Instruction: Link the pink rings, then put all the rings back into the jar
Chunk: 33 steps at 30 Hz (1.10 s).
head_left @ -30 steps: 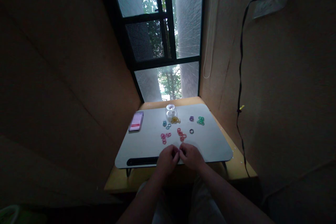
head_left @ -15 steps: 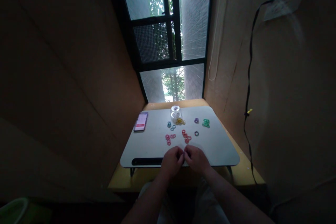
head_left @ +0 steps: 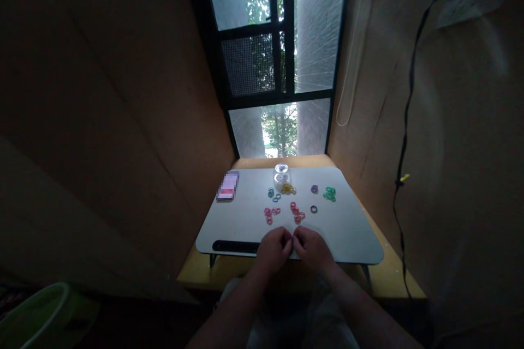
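Note:
My left hand point(head_left: 275, 248) and my right hand point(head_left: 313, 246) meet fingertip to fingertip over the front edge of a white lap table point(head_left: 347, 234). Both have their fingers pinched; whatever lies between them is too small to make out. Just beyond are pink rings point(head_left: 269, 212) and red rings point(head_left: 295, 212), with a dark ring point(head_left: 314, 209) to the right. Farther back lie blue rings point(head_left: 271, 192), yellow rings point(head_left: 289, 189), a purple bunch point(head_left: 314, 189) and green rings point(head_left: 329, 194). A clear container point(head_left: 281, 175) stands behind the yellow ones.
A phone point(head_left: 228, 185) lies at the table's back left, and a black slot point(head_left: 235, 246) runs along its front left. The table stands on a wooden surface point(head_left: 192, 270) before a window. A cable point(head_left: 403, 147) hangs at right; a green basin point(head_left: 45, 316) is lower left.
The whole view has shifted, so the table and window appear farther right. My hands stay together with fingers pinched, and the rings lie as before.

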### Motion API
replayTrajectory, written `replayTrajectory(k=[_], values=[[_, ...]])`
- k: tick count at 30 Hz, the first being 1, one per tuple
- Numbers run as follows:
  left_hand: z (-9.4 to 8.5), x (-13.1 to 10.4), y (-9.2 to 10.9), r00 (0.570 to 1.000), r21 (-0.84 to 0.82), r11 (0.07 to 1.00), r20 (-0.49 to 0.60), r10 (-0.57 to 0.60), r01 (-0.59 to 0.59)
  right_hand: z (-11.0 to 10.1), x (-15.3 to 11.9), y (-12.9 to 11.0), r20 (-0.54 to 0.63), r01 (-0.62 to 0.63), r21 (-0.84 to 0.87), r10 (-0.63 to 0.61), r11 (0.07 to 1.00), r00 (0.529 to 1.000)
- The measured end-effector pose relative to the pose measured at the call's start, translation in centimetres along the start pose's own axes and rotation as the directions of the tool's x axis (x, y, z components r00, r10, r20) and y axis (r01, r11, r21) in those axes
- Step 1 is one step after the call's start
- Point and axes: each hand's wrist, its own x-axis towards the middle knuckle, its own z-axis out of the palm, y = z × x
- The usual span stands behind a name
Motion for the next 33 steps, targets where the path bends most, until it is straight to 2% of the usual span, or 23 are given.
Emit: replayTrajectory(k=[20,33], values=[[-0.04,0.11,-0.08,1.000,-0.013,1.000,0.002,0.022,-0.022,-0.11,-0.01,-0.14,0.002,-0.023,0.003,0.023,1.000,1.000],[0.01,0.05,-0.03,1.000,-0.009,1.000,0.006,0.013,-0.013,0.05,-0.06,0.09,-0.016,0.011,0.013,-0.010,1.000,1.000]])
